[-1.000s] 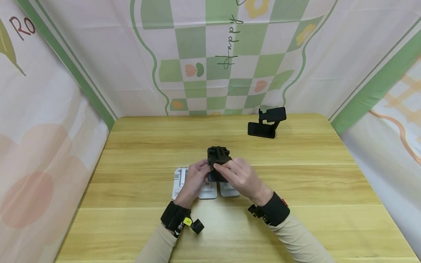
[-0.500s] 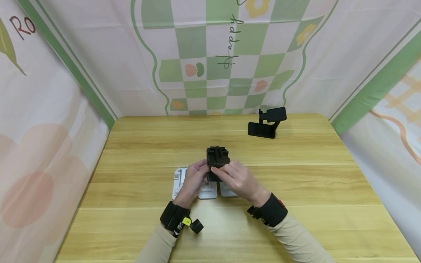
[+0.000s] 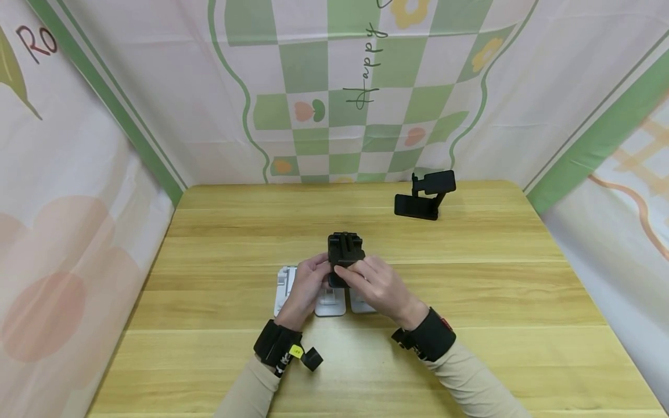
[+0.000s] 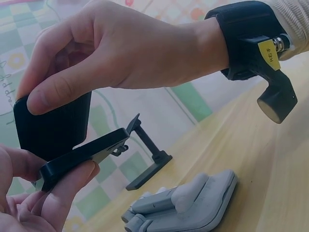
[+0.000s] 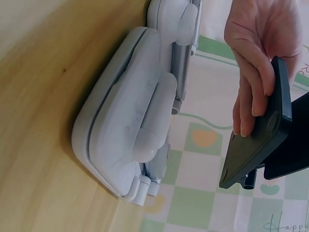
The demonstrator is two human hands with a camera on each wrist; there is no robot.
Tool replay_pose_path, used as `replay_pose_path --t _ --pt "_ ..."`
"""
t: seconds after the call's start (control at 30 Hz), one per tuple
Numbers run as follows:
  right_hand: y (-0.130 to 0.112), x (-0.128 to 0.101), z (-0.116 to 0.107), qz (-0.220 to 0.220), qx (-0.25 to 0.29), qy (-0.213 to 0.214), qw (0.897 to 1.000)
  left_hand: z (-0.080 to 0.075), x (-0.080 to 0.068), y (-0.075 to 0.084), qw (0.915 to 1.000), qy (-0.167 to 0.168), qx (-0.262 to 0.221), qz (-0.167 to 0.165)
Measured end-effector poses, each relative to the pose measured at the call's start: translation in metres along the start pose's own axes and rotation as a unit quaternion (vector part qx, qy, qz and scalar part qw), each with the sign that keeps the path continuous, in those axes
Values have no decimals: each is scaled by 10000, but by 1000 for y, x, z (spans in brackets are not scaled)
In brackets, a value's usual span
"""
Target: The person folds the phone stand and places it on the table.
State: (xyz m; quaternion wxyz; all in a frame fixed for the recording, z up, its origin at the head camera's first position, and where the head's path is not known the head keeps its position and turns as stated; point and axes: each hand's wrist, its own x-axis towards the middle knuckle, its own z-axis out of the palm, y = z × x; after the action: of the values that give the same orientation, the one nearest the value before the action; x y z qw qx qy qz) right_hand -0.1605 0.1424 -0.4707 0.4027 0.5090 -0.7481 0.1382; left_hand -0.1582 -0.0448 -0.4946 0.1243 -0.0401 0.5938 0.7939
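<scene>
Both hands hold a black folding phone stand (image 3: 345,245) above a row of white ones. My left hand (image 3: 307,285) grips its base plate (image 5: 260,140) at the left edge, fingers underneath in the right wrist view. With thumb and fingers my right hand (image 3: 381,290) pinches the upper plate (image 4: 58,125), which stands at an angle to the base in the left wrist view. On the table beneath are white folded phone stands: a left one (image 3: 283,284), a middle one (image 3: 330,306) and a right one (image 3: 360,303), partly covered by the hands.
Another black phone stand (image 3: 416,206), unfolded, stands at the back right of the wooden table (image 3: 230,232). Behind the table hangs a printed cloth (image 3: 308,69). Black camera bands (image 3: 431,335) circle both wrists.
My right hand has shifted slightly left, and the held black phone stand has moved a little left with it. My left hand stays nearly still.
</scene>
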Motion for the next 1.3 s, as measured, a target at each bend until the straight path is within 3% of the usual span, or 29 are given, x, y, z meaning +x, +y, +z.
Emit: replay_pose_path --t 0.17,0.33,0.57,0.8,1.07,1.2,1.3 --pt "0 2 3 126 212 163 9996 -1 0 1 9999 -90 2 63" --pt "1 7 3 338 651 627 9953 -1 -1 1 9999 -82 -8 72" --pt "2 12 2 1122 1245 1302 9772 -2 -2 1 10000 2 96 27" --pt "5 11 -3 2466 1819 1380 9418 -1 -3 4 9998 85 142 -62" --pt "8 7 -3 3445 2228 1203 9040 -1 -3 4 9999 33 158 7" --pt "8 6 -2 4121 2356 957 8749 -1 -3 5 9999 32 100 -21" --pt "9 5 -3 4703 2500 629 8440 -2 -3 5 10000 23 93 -20"
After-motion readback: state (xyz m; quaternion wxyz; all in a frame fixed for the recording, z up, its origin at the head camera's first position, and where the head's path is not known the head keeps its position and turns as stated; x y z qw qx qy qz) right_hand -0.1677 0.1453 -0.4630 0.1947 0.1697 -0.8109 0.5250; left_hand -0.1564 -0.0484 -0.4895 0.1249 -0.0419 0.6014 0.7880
